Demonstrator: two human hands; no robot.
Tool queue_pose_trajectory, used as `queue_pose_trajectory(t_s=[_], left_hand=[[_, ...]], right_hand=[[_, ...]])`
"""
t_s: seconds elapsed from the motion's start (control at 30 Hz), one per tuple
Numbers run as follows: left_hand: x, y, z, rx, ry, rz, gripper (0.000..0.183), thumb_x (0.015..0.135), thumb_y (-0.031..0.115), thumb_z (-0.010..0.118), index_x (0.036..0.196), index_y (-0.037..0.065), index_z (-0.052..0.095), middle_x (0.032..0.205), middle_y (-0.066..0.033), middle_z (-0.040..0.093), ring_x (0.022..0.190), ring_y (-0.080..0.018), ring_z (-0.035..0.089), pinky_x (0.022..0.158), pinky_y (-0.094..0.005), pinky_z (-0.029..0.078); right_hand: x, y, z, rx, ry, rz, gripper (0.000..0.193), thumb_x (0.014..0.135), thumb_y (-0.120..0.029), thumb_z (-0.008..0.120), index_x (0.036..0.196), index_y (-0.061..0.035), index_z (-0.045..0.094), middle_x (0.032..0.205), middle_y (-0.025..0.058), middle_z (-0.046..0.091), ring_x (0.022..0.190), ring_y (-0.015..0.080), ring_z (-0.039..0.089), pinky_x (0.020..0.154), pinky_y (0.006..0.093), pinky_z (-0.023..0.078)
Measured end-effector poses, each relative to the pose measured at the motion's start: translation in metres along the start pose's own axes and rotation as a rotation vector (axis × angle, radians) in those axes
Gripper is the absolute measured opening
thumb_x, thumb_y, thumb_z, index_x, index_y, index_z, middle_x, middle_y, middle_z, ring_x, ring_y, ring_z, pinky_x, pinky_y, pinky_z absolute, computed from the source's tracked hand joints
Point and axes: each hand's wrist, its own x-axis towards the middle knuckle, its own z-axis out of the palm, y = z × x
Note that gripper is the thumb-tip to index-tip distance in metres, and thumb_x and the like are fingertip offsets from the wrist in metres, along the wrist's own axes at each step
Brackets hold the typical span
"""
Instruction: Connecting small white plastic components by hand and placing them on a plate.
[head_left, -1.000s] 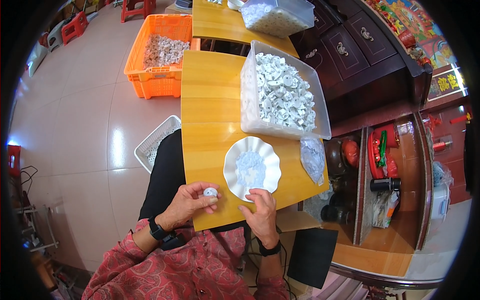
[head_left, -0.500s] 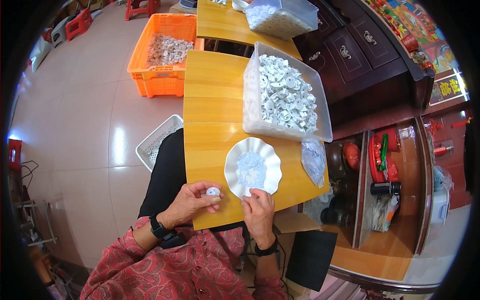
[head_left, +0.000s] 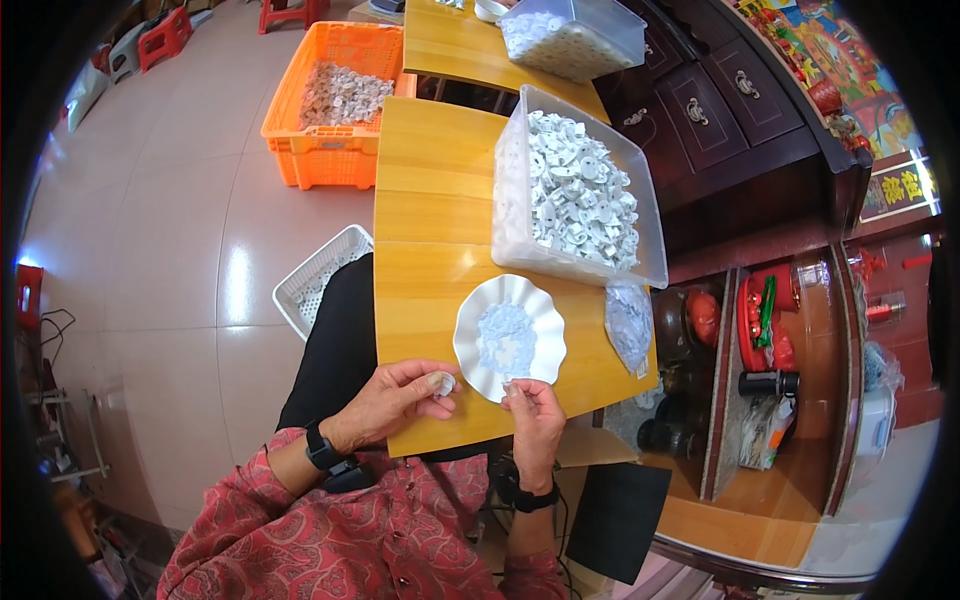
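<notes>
My left hand [head_left: 402, 398], at the near edge of the yellow wooden table [head_left: 420, 300], pinches a small round white plastic part [head_left: 444, 383] between thumb and fingers. My right hand [head_left: 535, 418] is closed in a pinch over the near rim of a white wavy-edged plate [head_left: 466, 335]. Whatever is between its fingertips is too small to make out. On the plate lies a spread of small pale-blue pieces [head_left: 503, 330]. Beyond it, a clear plastic bin [head_left: 508, 215] is heaped with white plastic parts [head_left: 583, 195].
A clear bag [head_left: 628, 325] lies right of the plate. Left of the table stand an orange crate [head_left: 325, 165] with small parts and a white basket [head_left: 290, 300] by my leg. Another clear bin [head_left: 600, 45] sits on a farther table. Dark drawers and shelves [head_left: 722, 400] line the right.
My left hand has tilted the white part and brought it slightly right. My right hand has shifted right along the plate's near rim, still pinching. The view has moved slightly.
</notes>
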Motion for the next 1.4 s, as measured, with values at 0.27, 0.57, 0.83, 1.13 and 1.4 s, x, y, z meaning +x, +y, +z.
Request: queue_pose_trajectory(t_s=[0.27, 0.57, 0.83, 1.13, 1.4], left_hand=[[0.001, 0.001, 0.001, -0.161, -0.058, -0.055, 0.035, 0.101, 0.011, 0.050, 0.133, -0.004, 0.052, 0.118, -0.0146, 0.063, 0.103, -0.0236, 0.067, 0.093, -0.0330, 0.056], [0.005, 0.003, -0.001, -0.310, -0.098, -0.074, 0.039, 0.101, 0.009, 0.050, 0.138, -0.002, 0.046, 0.121, -0.0180, 0.061, 0.107, -0.0249, 0.065, 0.097, -0.0326, 0.054], [0.006, 0.002, -0.004, -0.359, -0.156, -0.065, 0.042, 0.098, 0.011, 0.056, 0.137, -0.002, 0.048, 0.117, -0.0182, 0.062, 0.110, -0.0262, 0.064, 0.097, -0.0344, 0.054], [0.007, 0.001, -0.001, -0.239, -0.099, 0.019, 0.033, 0.094, 0.004, 0.061, 0.126, -0.003, 0.055, 0.109, -0.0151, 0.065, 0.103, -0.0250, 0.067, 0.093, -0.0364, 0.056], [0.011, -0.006, 0.000, -0.014, -0.044, 0.155, 0.042, 0.084, -0.005, 0.070, 0.124, 0.001, 0.057, 0.109, -0.0059, 0.065, 0.103, -0.0125, 0.063, 0.094, -0.0276, 0.051]], right_hand=[[-0.002, -0.012, 0.008, 0.219, -0.083, 0.150, 0.013, 0.090, -0.002, 0.065, 0.101, 0.0042, 0.062, 0.090, 0.0073, 0.067, 0.076, 0.0099, 0.061, 0.073, 0.0223, 0.049], [-0.010, -0.025, 0.032, 0.295, -0.140, 0.079, 0.011, 0.088, 0.000, 0.065, 0.098, 0.0041, 0.063, 0.091, 0.0081, 0.067, 0.077, 0.0109, 0.061, 0.072, 0.0228, 0.048], [-0.012, -0.023, 0.040, 0.075, -0.174, 0.016, 0.007, 0.093, -0.004, 0.063, 0.096, 0.0023, 0.061, 0.089, 0.0023, 0.063, 0.079, 0.0067, 0.057, 0.072, 0.0208, 0.047], [-0.013, -0.023, 0.037, 0.114, -0.122, 0.025, 0.008, 0.094, -0.006, 0.062, 0.097, 0.0020, 0.061, 0.088, 0.0017, 0.062, 0.077, 0.0064, 0.055, 0.071, 0.0206, 0.045], [-0.015, -0.028, 0.035, 0.155, -0.157, 0.034, 0.008, 0.092, -0.004, 0.062, 0.098, 0.0020, 0.062, 0.089, 0.0020, 0.062, 0.076, 0.0075, 0.056, 0.072, 0.0205, 0.045]])
